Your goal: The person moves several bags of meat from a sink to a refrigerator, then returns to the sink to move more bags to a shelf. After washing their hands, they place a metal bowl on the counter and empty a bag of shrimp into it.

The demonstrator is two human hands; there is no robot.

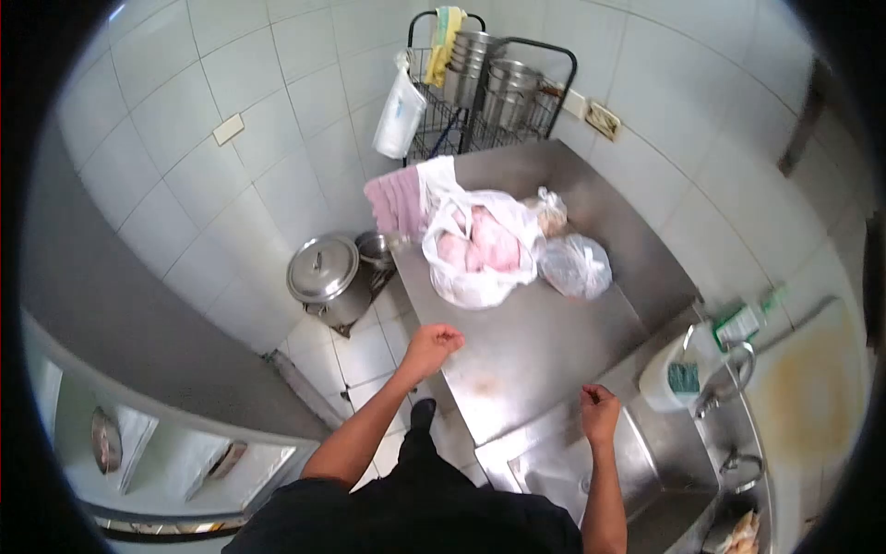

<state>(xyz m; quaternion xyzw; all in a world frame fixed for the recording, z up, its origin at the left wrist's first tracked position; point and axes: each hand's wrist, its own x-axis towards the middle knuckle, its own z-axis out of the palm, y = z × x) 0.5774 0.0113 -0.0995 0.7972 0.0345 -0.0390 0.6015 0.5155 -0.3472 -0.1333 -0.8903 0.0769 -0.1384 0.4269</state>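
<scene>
My left hand (430, 346) hangs loosely curled beside the left edge of a steel counter (544, 342), holding nothing. My right hand (599, 411) is closed in a fist above the counter's near edge, by the sink basin (646, 462), and is empty too. Farther back on the counter sits an open white plastic bag (480, 247) with pink raw meat inside. A smaller knotted clear bag (576, 266) lies to its right, and another small bag (552, 212) behind it.
A pink cloth (395, 201) drapes over the counter's far corner. Behind stands a wire rack (480, 92) with steel containers. A lidded steel pot (323, 272) rests on the floor at left. A tap (729, 369) and a white jug (674, 374) stand by the sink.
</scene>
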